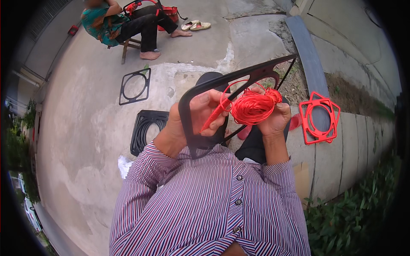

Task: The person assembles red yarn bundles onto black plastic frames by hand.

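My left hand [206, 110] is closed around one side of a black square frame [237, 76] with a round opening, tilted up above my lap. Red cord is wound tightly along part of its inner ring, and this wrapped stretch [215, 117] lies at my left fingers. In my right hand [275, 122] sits a thick loose bundle of red cord [252, 107], gripped from below and behind. A loop of the cord runs from the bundle to the wrapped stretch. Some right fingers are hidden behind the bundle.
Stacked black frames [137, 132] lie by my left side, with a single black frame [123, 88] farther off. Red frames [306, 135] are at the right. Another person [102, 26] sits far left near shoes [200, 26]. A grey board [305, 55] and plants [346, 228] line the right.
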Tool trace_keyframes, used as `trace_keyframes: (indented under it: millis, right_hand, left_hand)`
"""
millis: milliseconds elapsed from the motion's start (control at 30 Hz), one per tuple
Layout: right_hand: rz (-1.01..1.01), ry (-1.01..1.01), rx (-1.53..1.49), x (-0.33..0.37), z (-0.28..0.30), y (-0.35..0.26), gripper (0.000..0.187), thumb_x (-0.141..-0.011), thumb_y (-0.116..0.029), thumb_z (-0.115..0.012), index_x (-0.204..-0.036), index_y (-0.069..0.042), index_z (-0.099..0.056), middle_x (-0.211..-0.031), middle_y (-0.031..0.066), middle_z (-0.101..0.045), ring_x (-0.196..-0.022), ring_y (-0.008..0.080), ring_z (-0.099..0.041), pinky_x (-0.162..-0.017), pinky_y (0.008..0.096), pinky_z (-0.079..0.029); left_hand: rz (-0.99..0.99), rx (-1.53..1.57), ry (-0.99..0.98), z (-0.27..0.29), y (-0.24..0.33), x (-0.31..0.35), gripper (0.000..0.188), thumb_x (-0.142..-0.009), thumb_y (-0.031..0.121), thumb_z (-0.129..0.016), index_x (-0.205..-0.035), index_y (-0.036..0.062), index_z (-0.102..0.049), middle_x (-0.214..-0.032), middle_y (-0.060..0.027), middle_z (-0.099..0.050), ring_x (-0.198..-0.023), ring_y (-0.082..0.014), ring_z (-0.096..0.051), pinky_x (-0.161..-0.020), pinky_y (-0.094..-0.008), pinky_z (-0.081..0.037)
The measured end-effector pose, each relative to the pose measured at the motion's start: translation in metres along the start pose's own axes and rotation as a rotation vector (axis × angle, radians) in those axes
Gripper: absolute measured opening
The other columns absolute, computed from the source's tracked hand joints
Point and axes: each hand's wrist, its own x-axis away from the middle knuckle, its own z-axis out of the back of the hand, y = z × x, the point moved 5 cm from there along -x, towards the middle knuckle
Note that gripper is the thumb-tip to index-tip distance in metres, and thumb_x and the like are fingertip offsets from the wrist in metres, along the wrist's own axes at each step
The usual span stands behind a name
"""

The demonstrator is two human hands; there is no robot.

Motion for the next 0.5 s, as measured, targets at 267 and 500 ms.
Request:
trace_keyframes:
  millis: [267,500]
  right_hand:
    - [0.166,-0.453,-0.238,0.021,-0.077,-0.046,0.044,-0.09,-0.036,-0.057,-0.113,-0.002,-0.04,-0.082,0.0094,-0.053,-0.074,0.0236,-0.055,-0.094,0.0501,-0.038]
    - [0.072,-0.134,-0.136,0.029,-0.024,-0.044,0.043,-0.098,-0.038,-0.045,-0.115,0.001,-0.045,-0.089,0.0137,-0.057,-0.076,0.027,-0.056,-0.085,0.0495,-0.044]
  left_hand:
    - [-0.103,-0.088,0.075,0.024,0.018,-0.003,0.038,-0.091,0.01,-0.06,-0.127,0.0064,-0.05,-0.091,-0.016,-0.055,-0.06,-0.015,-0.051,-0.037,-0.021,-0.036]
    - [-0.164,-0.138,0.121,0.026,0.029,0.002,0.035,-0.093,0.009,-0.059,-0.126,0.0065,-0.048,-0.089,-0.0168,-0.057,-0.057,-0.015,-0.053,-0.038,-0.0218,-0.041]
